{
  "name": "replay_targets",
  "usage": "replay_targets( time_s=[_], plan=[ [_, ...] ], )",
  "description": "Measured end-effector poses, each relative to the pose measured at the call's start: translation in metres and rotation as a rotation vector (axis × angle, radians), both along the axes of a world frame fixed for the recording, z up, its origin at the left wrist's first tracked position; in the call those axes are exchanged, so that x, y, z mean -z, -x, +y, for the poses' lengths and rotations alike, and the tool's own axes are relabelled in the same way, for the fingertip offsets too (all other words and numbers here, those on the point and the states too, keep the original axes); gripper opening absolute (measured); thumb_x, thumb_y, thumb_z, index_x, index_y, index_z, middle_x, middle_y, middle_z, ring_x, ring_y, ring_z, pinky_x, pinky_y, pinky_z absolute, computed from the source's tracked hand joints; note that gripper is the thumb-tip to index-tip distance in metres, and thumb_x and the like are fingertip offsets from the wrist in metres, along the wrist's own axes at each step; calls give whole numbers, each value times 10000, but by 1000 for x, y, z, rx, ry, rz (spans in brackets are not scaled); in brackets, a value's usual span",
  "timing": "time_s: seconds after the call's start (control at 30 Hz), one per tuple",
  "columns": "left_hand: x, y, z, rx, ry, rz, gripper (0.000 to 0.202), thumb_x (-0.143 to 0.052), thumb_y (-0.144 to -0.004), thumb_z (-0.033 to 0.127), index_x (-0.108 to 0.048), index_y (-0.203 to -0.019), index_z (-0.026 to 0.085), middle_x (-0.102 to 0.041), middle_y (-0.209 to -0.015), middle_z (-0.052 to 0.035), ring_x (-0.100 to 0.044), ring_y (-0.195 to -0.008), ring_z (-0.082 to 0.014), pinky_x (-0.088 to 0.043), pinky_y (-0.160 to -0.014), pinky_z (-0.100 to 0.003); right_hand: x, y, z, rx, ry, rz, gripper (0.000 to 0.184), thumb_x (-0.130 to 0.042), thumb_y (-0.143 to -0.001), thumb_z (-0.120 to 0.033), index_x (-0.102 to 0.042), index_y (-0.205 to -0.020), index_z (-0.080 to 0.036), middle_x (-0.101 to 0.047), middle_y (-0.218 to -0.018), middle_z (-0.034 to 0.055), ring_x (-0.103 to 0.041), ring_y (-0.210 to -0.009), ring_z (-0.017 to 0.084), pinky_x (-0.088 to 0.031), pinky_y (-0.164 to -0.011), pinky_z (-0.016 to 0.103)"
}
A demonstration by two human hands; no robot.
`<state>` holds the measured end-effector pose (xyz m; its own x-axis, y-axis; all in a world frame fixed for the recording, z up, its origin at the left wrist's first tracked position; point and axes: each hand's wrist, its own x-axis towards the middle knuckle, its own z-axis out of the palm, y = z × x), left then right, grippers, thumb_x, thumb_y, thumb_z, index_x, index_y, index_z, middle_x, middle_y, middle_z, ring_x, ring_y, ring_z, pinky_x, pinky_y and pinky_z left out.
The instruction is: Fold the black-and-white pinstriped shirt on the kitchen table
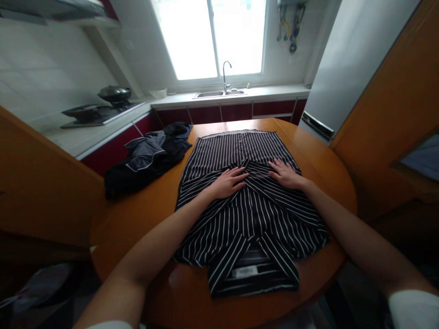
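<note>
A black shirt with white stripes (254,210) lies spread on the round wooden table (318,151), its collar toward me and its hem toward the window. Both sleeves are folded inward across the front, meeting near the middle. My left hand (228,183) rests on the left sleeve near the centre, fingers stretched out and slightly apart. On the right sleeve lies my right hand (285,173), flat with its fingers spread. Neither hand grips the cloth. Inside the collar a white label (245,272) shows.
A pile of dark clothes (151,153) lies at the table's left edge. Beyond the table is a counter with a sink (211,94) and a tap (225,77). A stove with pans (115,93) stands at the left, a grey fridge (346,73) at the right.
</note>
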<state>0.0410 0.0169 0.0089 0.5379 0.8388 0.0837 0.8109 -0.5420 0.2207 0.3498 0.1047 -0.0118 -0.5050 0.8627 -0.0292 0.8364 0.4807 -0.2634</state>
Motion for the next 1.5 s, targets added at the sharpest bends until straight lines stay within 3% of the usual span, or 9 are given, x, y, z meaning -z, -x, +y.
replay_targets(
  time_s=[0.87,1.17,1.33,1.5],
  plan=[
    [-2,0,-1,-3,14,-11,557,-341,-1052,583,-381,-1564,368,-236,-1683,6,-211,-1550,-276,-149,-1259,-515,2,-1,1,-1,1,10,743,-210,-999,-633,-240,-1631,-245,-140,-1699,77,-51,-1568,277,-104,-1257,544],
    [-1,0,0,-6,20,3,568,-323,-1051,596,-381,-1566,361,-236,-1684,6,-206,-1552,-269,-143,-1262,-499,1,-6,2,256,-34,-30,848,-139,-983,-695,-253,-1622,-149,-174,-1687,167,-99,-1562,336,-62,-1233,608],
    [-2,0,-1,-1,17,5,569,-320,-1054,591,-383,-1566,351,-237,-1684,-2,-205,-1553,-267,-137,-1263,-496,-1,-9,2,302,-39,-13,877,-138,-980,-700,-257,-1617,-108,-175,-1678,211,-115,-1558,357,-82,-1230,608],
    [-4,-1,-2,-9,24,0,563,-332,-1052,586,-391,-1562,354,-237,-1684,0,-204,-1553,-273,-140,-1262,-506,-5,-7,0,308,-196,57,855,-121,-987,-682,-302,-1600,-115,-242,-1665,193,-156,-1551,358,-115,-1225,617]
  ],
)
